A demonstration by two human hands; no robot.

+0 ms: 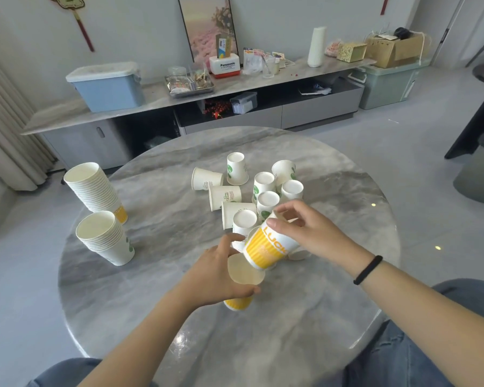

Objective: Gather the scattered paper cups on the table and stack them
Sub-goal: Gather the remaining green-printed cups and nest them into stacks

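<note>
Table (157, 289): round, grey marbled top, seen from above with the person's knees at its near edge.

Stacks: two piles of nested paper cups are set near the left edge, both leaning. The taller stack (94, 188) shows a yellow-striped cup at its base; the shorter stack (104, 237), just in front of it, shows a green print on its bottom cup.

Scattered cups (252, 188): a cluster of loose white cups is gathered around the middle of the table. Several are stood upside down, bases upward, with green prints on their sides; three or so are lying on their sides on the left of the cluster, mouths turned to the left.

Left hand (215, 275): closed around a yellow-striped cup (239, 301), held upright near the middle of the table toward the near edge, its open mouth facing up. Whether the cup rests on the table cannot be told.

Right hand (305, 230): fingers and thumb are closed on a second yellow cup (268, 247), gripped near its base. This cup is tilted, with its rim lowered against the mouth of the cup in the left hand, not yet seated inside it. A black band (368, 269) is worn on the right wrist.
</note>
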